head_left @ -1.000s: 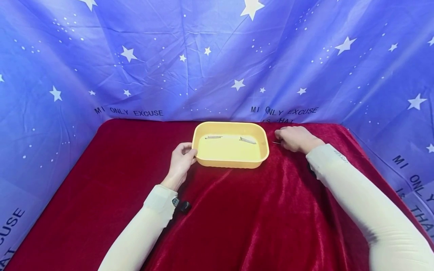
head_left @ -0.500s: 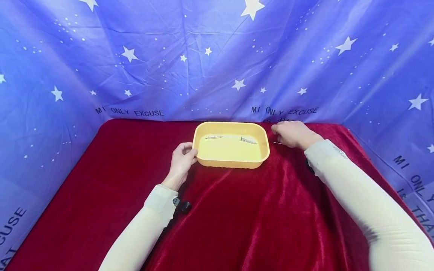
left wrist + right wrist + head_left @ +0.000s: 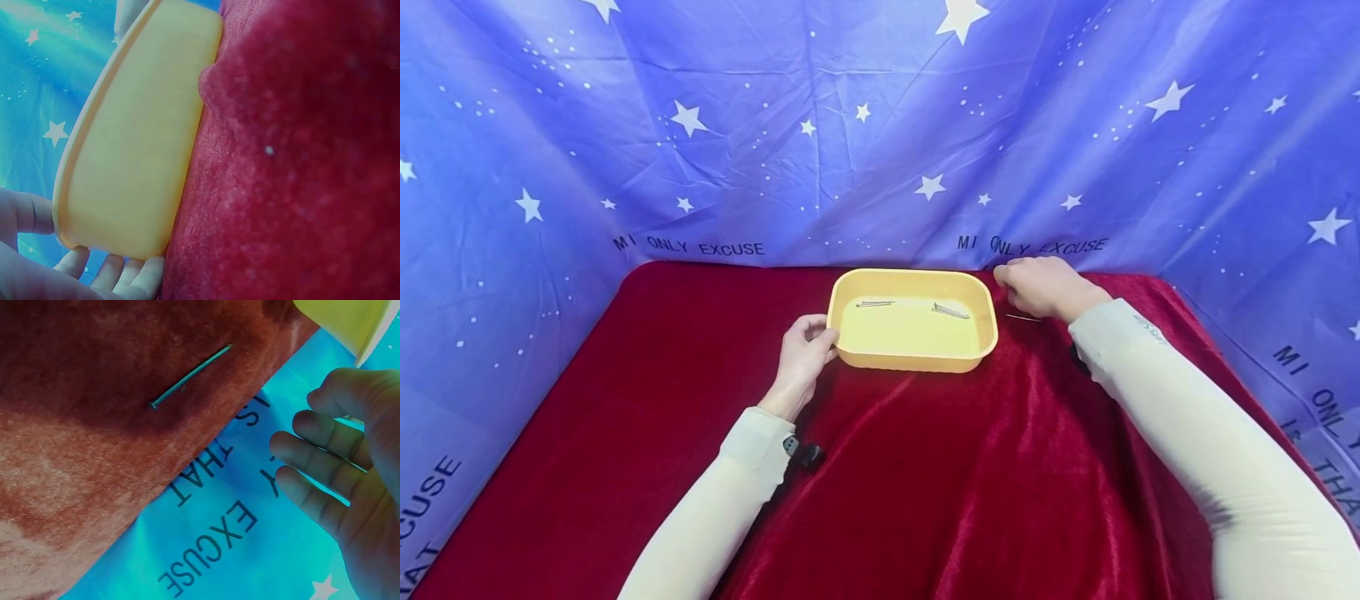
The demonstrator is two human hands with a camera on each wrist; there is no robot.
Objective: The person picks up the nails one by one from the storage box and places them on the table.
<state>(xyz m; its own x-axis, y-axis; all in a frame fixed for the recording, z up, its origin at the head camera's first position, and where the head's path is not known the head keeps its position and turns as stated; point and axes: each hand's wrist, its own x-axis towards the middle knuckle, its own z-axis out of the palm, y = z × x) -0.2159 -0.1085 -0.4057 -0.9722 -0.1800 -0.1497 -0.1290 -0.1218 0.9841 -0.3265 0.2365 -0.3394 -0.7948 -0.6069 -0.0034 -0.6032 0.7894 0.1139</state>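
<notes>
A yellow plastic bin (image 3: pixel 910 363) sits on the red cloth in the head view. Inside it lie two small bunches of thin metal nails, one left (image 3: pixel 875 304) and one right (image 3: pixel 951 311). My left hand (image 3: pixel 802 354) grips the bin's left end, thumb at the rim and fingers against the outer wall in the left wrist view. Beyond the bin's right end hovers my right hand (image 3: pixel 1042 285), its fingers loosely bent with no nail seen in them. Below it, a single nail (image 3: pixel 190 377) rests on the cloth, apart from the fingers.
Red velvet cloth (image 3: pixel 625 400) covers the table. A blue curtain (image 3: pixel 880 158) with white stars and black lettering stands behind and along both sides, close to the table's back edge.
My right hand has risen away from the single nail and shifted slightly left toward the bin, leaving more of the nail visible. My left hand and the bin have stayed in place.
</notes>
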